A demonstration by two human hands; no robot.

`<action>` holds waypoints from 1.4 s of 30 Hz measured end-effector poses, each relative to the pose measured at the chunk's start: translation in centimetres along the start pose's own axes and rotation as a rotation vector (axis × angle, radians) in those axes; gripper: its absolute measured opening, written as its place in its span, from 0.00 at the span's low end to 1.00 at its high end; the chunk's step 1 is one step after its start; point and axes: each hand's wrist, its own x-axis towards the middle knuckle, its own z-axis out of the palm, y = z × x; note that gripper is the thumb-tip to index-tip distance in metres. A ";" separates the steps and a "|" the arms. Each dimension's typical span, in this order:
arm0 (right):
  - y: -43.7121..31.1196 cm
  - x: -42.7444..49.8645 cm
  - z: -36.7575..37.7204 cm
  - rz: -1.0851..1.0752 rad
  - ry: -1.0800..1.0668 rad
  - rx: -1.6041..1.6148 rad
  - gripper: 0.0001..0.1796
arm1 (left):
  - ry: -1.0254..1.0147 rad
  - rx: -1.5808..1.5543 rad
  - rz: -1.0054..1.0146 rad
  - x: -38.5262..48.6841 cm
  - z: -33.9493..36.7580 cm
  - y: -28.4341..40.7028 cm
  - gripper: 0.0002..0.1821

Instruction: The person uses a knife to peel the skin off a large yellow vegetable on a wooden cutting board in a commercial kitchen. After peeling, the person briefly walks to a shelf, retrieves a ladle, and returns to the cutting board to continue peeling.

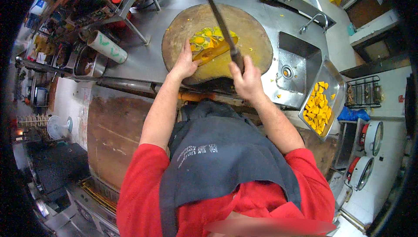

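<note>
A piece of pumpkin (212, 52) with yellow-orange flesh and mottled green-yellow skin lies on a thick round wooden chopping block (183, 21). My left hand (186, 63) grips its left end, with the thumb on the near side. In my right hand (247, 79) is the handle of a long-bladed knife (219, 20). The blade points up and away to the left, and from this angle it crosses over the pumpkin's right part. Whether its edge touches the pumpkin I cannot tell. Small yellow scraps are scattered on the block.
Right of the block, a steel sink (294, 64) is set into the metal counter (143, 64). A steel tray (338, 96) of cut pumpkin chunks (318, 109) rests by the sink's right side. At left stand a metal shelf rack (134, 29) and a pale cylinder with green marks (107, 46).
</note>
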 end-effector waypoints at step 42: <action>4.3 -3.0 -3.0 0.240 -0.435 -0.435 0.25 | 0.177 0.396 0.183 1.3 -6.0 6.8 0.35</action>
